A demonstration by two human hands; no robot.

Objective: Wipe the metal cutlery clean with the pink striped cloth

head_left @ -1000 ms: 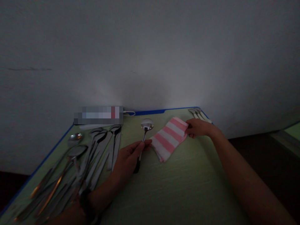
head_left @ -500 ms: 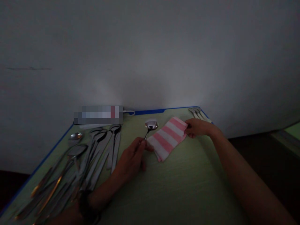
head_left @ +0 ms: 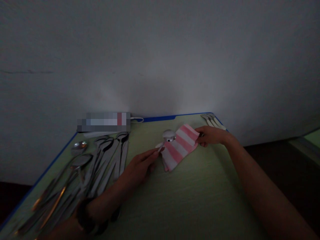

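A shiny metal spoon [head_left: 169,135] is held by its handle in the closed fingers of my left hand [head_left: 142,162], bowl end up and leaning to the right. Behind the spoon hangs a pink-and-white striped cloth [head_left: 181,143]. My right hand [head_left: 211,136] pinches the cloth's right corner. The cloth's left edge lies against my left fingers; whether they grip it too, I cannot tell. Part of the spoon's handle is hidden by my left hand.
Several spoons and other utensils [head_left: 100,163] lie on the left of the green table [head_left: 190,203]. At the far right corner rest some forks [head_left: 212,120]. A blurred-out box [head_left: 105,122] with a white cord stands at the back left, near the wall [head_left: 160,60].
My left hand has shifted slightly right and tipped the spoon over the cloth, so its bowl now overlaps the stripes. My right hand has hardly moved.
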